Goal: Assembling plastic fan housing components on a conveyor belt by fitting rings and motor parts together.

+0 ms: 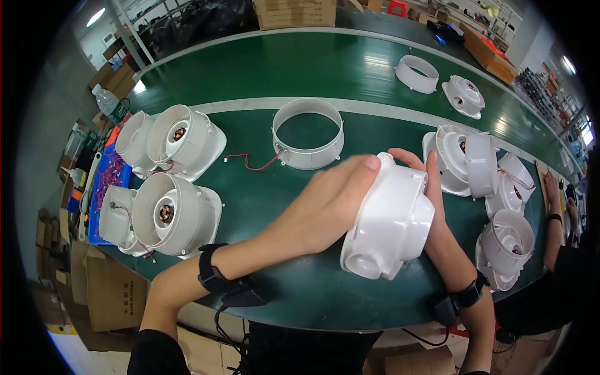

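A white plastic fan housing (394, 219) is held up and tilted over the green bench, its rounded outer side facing me. My left hand (340, 197) grips its upper left edge, thumb along the top. Around its far right side wraps my right hand (435, 194), with some fingers hidden behind the part. Beyond my left hand, a white plastic ring (308, 134) lies on the bench. From the ring a red wire (253, 164) with a small white connector trails left.
White fan housings (172, 212) with copper-wound motors stand at left, beside a blue bin (103, 194) of small parts. More housings (503, 240) sit at right, near another person's arm (553, 206). A ring (417, 74) and a housing (463, 97) rest on the green conveyor belt (262, 69).
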A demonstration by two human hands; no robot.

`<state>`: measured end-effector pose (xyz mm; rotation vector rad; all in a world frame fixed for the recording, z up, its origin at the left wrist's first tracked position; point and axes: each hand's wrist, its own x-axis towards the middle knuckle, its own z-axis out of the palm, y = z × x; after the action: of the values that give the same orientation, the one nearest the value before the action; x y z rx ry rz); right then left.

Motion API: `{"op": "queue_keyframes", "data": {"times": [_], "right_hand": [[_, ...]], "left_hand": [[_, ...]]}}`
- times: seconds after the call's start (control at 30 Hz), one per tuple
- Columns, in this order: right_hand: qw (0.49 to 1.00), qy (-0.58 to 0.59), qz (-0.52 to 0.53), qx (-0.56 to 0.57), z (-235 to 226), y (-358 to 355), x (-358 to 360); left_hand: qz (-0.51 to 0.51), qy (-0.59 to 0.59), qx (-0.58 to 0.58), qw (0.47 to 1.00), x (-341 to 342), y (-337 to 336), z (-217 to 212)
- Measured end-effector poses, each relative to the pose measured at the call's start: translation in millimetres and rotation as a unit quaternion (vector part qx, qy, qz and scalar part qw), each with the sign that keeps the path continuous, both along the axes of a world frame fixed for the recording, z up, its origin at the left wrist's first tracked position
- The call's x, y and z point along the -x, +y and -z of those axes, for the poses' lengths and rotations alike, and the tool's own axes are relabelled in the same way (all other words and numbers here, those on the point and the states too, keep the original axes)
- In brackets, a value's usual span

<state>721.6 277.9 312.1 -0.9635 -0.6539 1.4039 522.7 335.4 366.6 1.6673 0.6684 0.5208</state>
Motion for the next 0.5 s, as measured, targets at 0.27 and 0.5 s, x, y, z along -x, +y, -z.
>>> {"op": "queue_keyframes", "data": {"times": [0.27, 0.5], "right_hand": [[0.983, 0.181, 0.032, -0.012, 1, 4, -10], [0.982, 0.184, 0.036, -0.019, 3, 5, -15]], "left_hand": [[-0.034, 0.02, -0.263, 0.964, 13, -12, -25], [-0.022, 0.116, -0.245, 0.962, 14, 0, -36]]}}
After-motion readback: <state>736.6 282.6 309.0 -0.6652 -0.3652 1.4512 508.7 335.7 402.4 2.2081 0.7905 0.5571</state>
